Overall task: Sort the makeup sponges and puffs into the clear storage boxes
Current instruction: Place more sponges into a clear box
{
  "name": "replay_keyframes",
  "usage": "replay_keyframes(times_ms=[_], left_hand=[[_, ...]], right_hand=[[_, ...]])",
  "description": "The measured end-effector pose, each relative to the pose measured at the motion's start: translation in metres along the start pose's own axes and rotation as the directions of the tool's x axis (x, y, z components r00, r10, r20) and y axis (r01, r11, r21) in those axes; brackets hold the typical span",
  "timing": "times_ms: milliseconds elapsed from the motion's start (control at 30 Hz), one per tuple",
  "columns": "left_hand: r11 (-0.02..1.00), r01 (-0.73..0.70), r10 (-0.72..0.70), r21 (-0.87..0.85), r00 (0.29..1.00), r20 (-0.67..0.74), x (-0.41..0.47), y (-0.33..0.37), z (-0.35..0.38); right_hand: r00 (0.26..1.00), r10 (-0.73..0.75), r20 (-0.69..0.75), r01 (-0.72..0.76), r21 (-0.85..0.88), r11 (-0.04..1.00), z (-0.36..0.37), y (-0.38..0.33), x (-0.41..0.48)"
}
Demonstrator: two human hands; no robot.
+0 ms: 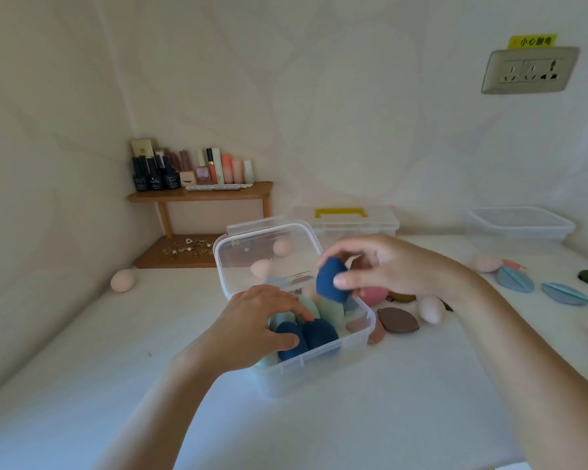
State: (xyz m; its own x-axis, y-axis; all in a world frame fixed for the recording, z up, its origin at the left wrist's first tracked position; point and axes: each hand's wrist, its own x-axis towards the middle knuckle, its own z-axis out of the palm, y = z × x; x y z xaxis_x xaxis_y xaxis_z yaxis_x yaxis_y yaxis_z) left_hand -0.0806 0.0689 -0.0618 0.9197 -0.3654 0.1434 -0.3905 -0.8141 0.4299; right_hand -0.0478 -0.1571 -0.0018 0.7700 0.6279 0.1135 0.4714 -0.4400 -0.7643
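A clear storage box (319, 362) with its hinged lid (269, 256) raised stands mid-table. Inside lie two dark blue sponges (319, 334) and pale green ones (330, 312). My right hand (387, 266) pinches a third dark blue sponge (330, 281) just above the box's far right corner. My left hand (262, 317) reaches into the box, its fingers curled on the nearer dark blue sponge (291, 337). Loose on the table are a pink sponge (372, 295), a brown puff (398, 320), a pale egg sponge (430, 308) and blue-grey puffs (516, 279).
A peach sponge (123, 280) lies at the far left by the wall. A wooden shelf (201, 195) with cosmetic bottles stands in the corner, jewellery beneath it. A clear case with a yellow handle (342, 213) and an open clear tray (520, 225) stand at the back. A wall socket (530, 71) is upper right.
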Motion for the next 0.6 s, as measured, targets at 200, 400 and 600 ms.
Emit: replay_keyframes(times_ms=[200, 400, 600], left_hand=[[1.0, 0.001, -0.001, 0.001, 1.0, -0.014, 0.001, 0.004, 0.001], [1.0, -0.005, 0.005, -0.007, 1.0, -0.029, -0.002, 0.006, 0.001], [1.0, -0.009, 0.009, -0.008, 1.0, -0.027, -0.006, 0.007, 0.002]], right_hand=[[0.959, 0.281, -0.018, -0.229, -0.63, 0.742, 0.033, -0.014, -0.013], [0.918, 0.396, -0.009, -0.261, -0.768, 0.585, 0.04, -0.038, -0.007], [0.85, 0.52, 0.084, -0.245, -0.811, 0.532, 0.051, -0.032, 0.014]])
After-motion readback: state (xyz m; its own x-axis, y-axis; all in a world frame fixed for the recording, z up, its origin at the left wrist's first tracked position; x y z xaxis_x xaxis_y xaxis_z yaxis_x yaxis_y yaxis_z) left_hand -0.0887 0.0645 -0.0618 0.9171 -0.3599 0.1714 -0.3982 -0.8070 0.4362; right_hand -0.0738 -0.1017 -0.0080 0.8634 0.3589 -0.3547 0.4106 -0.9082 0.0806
